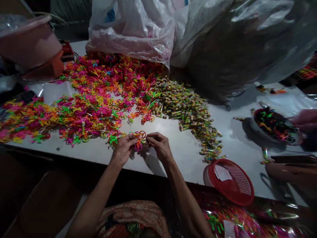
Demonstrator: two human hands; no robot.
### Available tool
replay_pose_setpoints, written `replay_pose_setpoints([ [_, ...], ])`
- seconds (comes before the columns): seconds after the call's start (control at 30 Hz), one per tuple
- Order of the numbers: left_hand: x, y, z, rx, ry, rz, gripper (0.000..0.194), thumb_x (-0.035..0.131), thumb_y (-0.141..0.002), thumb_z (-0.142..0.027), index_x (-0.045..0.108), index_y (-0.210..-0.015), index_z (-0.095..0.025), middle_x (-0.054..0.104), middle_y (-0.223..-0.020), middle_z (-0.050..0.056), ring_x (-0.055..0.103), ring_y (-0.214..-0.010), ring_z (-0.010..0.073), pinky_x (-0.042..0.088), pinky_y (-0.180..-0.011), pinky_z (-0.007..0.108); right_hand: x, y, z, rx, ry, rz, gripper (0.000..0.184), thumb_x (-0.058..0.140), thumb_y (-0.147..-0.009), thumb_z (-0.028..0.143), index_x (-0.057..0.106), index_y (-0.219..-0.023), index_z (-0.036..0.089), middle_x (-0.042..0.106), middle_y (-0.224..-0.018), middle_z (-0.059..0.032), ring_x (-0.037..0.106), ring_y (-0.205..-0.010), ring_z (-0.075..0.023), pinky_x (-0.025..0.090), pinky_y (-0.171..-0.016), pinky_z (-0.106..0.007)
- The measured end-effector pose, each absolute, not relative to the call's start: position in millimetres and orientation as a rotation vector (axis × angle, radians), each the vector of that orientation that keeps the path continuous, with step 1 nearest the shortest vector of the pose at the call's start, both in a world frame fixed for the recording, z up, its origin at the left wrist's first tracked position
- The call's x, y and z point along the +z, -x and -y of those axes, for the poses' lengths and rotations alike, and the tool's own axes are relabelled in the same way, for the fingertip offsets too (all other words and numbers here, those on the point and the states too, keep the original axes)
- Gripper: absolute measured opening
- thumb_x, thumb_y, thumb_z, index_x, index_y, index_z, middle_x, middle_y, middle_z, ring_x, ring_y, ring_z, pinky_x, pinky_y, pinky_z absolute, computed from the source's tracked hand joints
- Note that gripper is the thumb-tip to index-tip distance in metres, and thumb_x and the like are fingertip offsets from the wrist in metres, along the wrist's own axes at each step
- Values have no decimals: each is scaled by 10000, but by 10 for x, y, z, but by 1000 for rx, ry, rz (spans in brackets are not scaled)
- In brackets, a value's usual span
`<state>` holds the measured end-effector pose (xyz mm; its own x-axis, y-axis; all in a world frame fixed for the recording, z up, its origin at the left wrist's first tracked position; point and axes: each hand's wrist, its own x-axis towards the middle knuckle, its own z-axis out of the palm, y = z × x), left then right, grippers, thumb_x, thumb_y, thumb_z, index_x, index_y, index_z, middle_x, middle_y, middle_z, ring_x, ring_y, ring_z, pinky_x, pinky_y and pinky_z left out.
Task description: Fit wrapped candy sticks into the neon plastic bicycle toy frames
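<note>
My left hand and my right hand meet over the near edge of the white table, each pinching one end of a small red and pink plastic toy bicycle. A green toy piece lies just left of my left hand. Beyond my hands spreads a big heap of colourful plastic toy bicycles. To its right lies a pile of small wrapped candy tubes.
A red mesh basket with paper slips hangs over the table's front edge at right. Another person's hand reaches by a round bowl of toys at far right. Large plastic bags stand behind. A pink tub sits far left.
</note>
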<state>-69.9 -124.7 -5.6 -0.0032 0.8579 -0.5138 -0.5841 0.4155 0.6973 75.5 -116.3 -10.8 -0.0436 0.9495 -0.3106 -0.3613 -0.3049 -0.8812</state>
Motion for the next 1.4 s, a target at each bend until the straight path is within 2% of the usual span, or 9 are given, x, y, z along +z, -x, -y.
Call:
replay_pose_setpoints([
  [0.27, -95, 693, 1267, 1148, -329, -983, 258, 811, -471, -144, 650, -673, -129, 666, -625, 2, 603, -551, 103, 482, -554, 218, -98, -785, 1174, 1632, 1130, 684, 280, 854, -490, 325, 680, -661, 187, 661, -583, 16, 629, -555, -136, 465, -529, -247],
  [0.5, -133, 683, 1312, 1143, -429, -990, 288, 812, -511, -200, 664, -746, -128, 663, -665, 5, 572, -542, 96, 453, -541, 227, -108, -819, 1188, 1692, 1181, 753, 300, 842, -515, 387, 661, -612, 168, 655, -551, 0, 542, -444, -96, 441, -481, -243],
  [0.67, -135, 617, 1334, 1404, -539, -1247, 260, 806, -481, -227, 606, -633, -161, 620, -593, -32, 557, -565, 86, 439, -567, 207, -38, -658, 1303, 1485, 1238, 845, 270, 804, -586, 405, 676, -646, 176, 647, -544, 0, 575, -479, -124, 467, -514, -262],
  [0.8, -111, 728, 1333, 1375, -655, -1340, 286, 790, -498, -315, 587, -638, -171, 606, -583, -26, 542, -538, 99, 439, -544, 223, -60, -522, 1342, 1385, 1271, 1022, 275, 737, -680, 448, 684, -683, 178, 616, -536, 9, 577, -498, -131, 466, -526, -264],
  [0.93, 4, 1096, 1213, 1405, -1020, -1623, 309, 725, -609, -317, 615, -870, -191, 637, -720, 1, 597, -678, 151, 493, -689, 284, -134, -830, 1094, 1216, 1243, 1424, 279, 707, -724, 449, 726, -872, 213, 682, -825, -37, 608, -640, -143, 477, -597, -273],
  [1.0, 84, 1254, 1076, 1459, -1301, -1888, 374, 683, -669, -276, 600, -1025, -197, 654, -897, 48, 610, -890, 208, 472, -870, 354, -132, -1137, 866, 899, 1428, 1542, 243, 691, -755, 375, 716, -955, 239, 662, -1013, -63, 612, -703, -154, 475, -664, -300],
  [1.07, 133, 1292, 884, 1404, -1621, -2047, 337, 620, -729, -228, 601, -1064, -191, 627, -1086, 106, 540, -1111, 267, 379, -1016, 415, -106, -1400, 611, 618, 1727, 1605, 190, 644, -785, 265, 707, -961, 228, 642, -1059, -90, 605, -739, -185, 459, -722, -340],
  [1.2, 36, 1001, 419, 943, -1950, -1919, 200, 481, -773, -108, 633, -874, -188, 640, -1013, 135, 519, -1143, 307, 341, -1030, 459, -48, -1465, 221, 392, 1995, 1981, 264, 489, -857, 161, 673, -1038, 215, 612, -1143, -109, 605, -933, -238, 433, -745, -323],
  [1.4, -204, 659, 61, 687, -1803, -1871, 153, 577, -670, -48, 569, -644, -199, 647, -1007, 142, 488, -1174, 338, 340, -983, 463, -78, -1213, 178, 250, 2194, 2297, 345, 353, -926, 165, 608, -1157, 188, 603, -1166, -129, 615, -948, -206, 400, -684, -274],
])
